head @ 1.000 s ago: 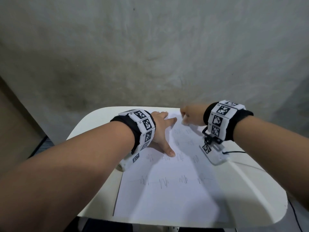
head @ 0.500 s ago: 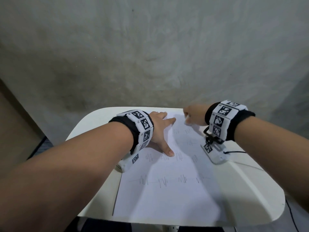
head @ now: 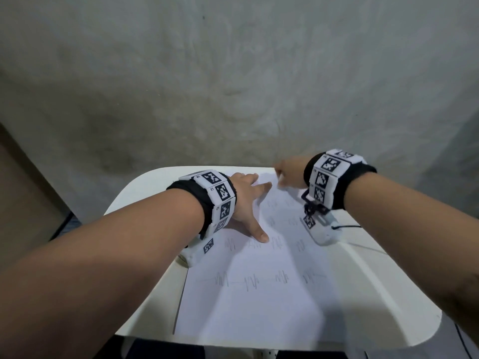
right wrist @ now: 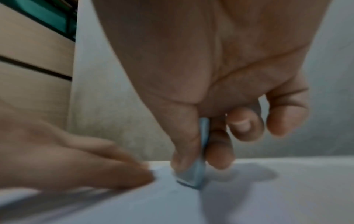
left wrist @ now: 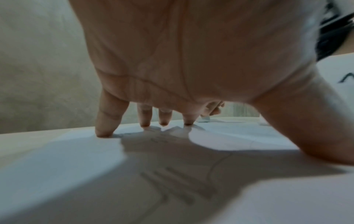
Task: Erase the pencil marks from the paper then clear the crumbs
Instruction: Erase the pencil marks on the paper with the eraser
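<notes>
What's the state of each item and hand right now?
paper: flat on table, pencil marks still visible
eraser: pinched upright, tip on paper
left hand: fingers spread, pressing paper
right hand: pinching eraser

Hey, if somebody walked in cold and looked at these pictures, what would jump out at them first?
Probably the two hands working at the far end of a white sheet of paper on a small white table. The left hand presses flat on the sheet with spread fingers, while the right hand pinches a pale eraser whose tip touches the paper. Next, the rows of zigzag pencil marks across the near half of the sheet.
</notes>
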